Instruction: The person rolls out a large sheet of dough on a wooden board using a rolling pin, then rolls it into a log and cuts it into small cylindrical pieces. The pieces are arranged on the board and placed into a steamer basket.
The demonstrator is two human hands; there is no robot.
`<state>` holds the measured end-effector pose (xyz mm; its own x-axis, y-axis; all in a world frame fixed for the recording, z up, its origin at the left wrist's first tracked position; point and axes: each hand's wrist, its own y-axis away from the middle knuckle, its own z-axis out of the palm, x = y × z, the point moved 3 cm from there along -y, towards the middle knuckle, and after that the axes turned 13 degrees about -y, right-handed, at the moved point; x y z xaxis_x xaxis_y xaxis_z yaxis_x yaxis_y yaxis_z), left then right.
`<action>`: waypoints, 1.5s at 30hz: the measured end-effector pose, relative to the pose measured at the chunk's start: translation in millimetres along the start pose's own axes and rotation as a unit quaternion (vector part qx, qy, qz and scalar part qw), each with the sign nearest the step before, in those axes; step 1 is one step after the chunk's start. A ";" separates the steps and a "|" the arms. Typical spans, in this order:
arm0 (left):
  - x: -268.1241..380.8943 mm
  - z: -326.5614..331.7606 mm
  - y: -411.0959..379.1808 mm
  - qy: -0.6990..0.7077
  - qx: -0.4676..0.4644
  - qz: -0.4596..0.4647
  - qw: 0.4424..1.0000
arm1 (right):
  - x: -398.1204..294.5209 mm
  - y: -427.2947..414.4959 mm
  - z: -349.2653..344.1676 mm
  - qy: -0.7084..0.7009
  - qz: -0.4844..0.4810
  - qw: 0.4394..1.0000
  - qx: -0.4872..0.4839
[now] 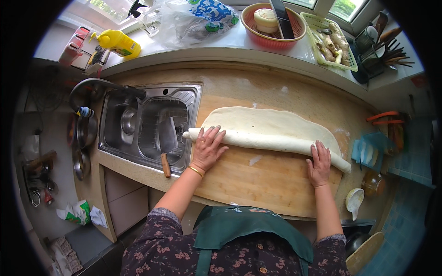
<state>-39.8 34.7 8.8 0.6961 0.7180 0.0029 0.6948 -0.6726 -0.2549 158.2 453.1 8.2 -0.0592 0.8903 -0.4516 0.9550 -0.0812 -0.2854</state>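
Note:
A wide sheet of dough (266, 119) lies on a wooden board (255, 179), its near edge rolled into a long dough roll (266, 140). My left hand (209, 146) rests on the roll near its left end, fingers spread. Near the right end, my right hand (320, 162) lies with its fingertips on the roll. Neither hand is closed around it. The roll's left tip reaches to the sink's edge, and its right end tapers off at the board's right side. Traces of flour mark the board and counter.
A cleaver (168, 134) lies across the steel sink (197, 103) at left, its wooden handle over the near rim. A white scoop (354, 200) is at right, near a blue holder (367, 151). Baskets (247, 29) and a yellow bottle (119, 43) stand on the windowsill.

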 end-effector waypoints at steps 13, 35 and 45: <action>-32.3 12.8 -62.3 -0.061 -0.045 -0.020 0.997 | 20.5 -40.8 1.7 0.011 0.026 1.000 -0.009; 2.0 22.3 -142.3 0.017 0.008 -0.007 1.000 | 26.8 -115.8 10.0 -0.006 0.047 0.998 0.050; 37.3 17.2 -128.2 0.035 -0.008 0.133 0.990 | -9.2 -93.6 18.4 0.011 0.007 0.999 -0.046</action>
<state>-106.0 150.7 24.9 0.8651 0.5015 0.0057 0.4881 -0.8392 -0.2397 64.0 444.3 23.6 -0.0398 0.8989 -0.4364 0.9783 -0.0538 -0.2000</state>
